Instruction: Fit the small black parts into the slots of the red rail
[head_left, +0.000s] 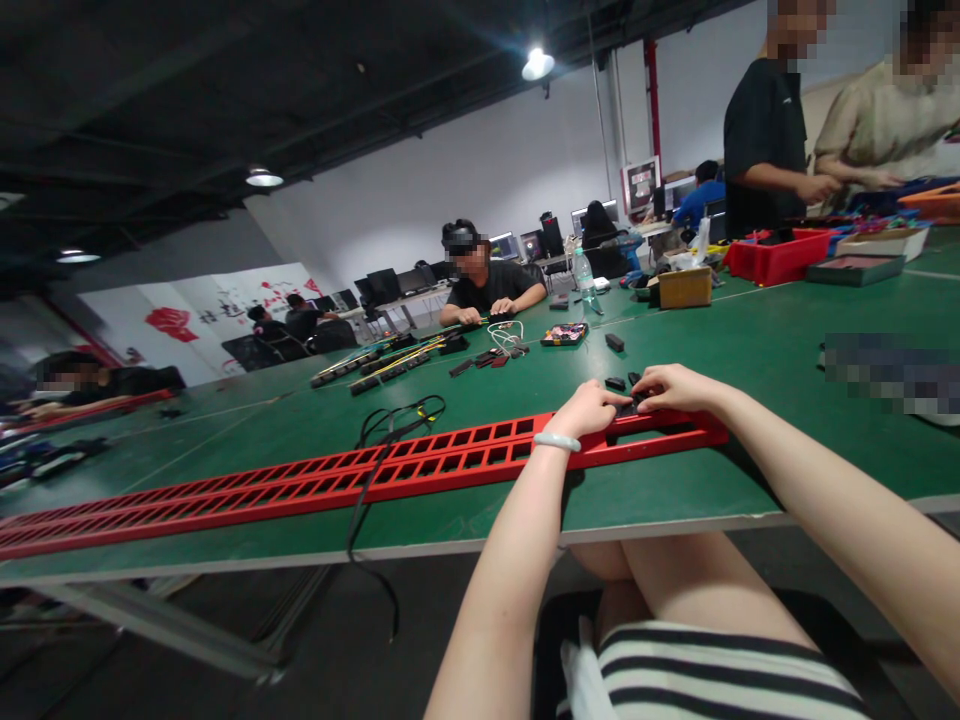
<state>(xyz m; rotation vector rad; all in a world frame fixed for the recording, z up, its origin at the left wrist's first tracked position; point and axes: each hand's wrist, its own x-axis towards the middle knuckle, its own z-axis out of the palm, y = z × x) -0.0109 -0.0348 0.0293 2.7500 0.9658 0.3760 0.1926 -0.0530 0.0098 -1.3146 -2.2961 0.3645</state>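
A long red slotted frame (442,457) lies along the front of the green table. Above its right end, my left hand (589,410) has its index finger stretched to a small black part (627,406). Its other fingers curl down over the frame, and what they hold, if anything, is hidden. My right hand (675,388) pinches the black part from the other side with thumb and fingertips. Just behind the hands lies a small black block (615,384), and a second black block (614,343) lies farther back. A black cable (365,500) crosses the frame and hangs over the table edge.
Across the table (465,510) a person (495,285) works with their hands. Black strips with yellow wires (401,365), a white cable (506,338) and a plastic bottle (585,280) lie or stand there. Right of them are a yellow box (685,288) and a red bin (780,258).
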